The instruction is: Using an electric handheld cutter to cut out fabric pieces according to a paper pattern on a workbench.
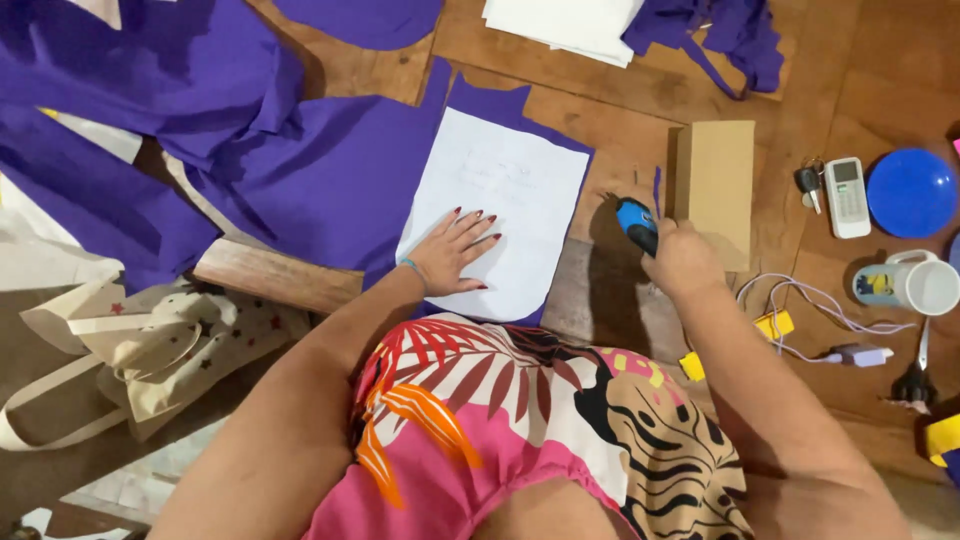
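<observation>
Left hand (pixel 455 250) spread flat, pressing smooth white paper pattern (pixel 497 205) onto soft purple cloth (pixel 340 180) on wooden table (pixel 620 120). Right hand (pixel 682 262) fisted around blue-handled scissors (pixel 636 225), beside plain cardboard box (pixel 714 185).

Worn brown wooden worktop (pixel 640 100) of wide planks, grain and seams visible. Past its near left edge, grey-brown floor (pixel 60 340). Light warm, even; soft shadows. No walls visible.
</observation>
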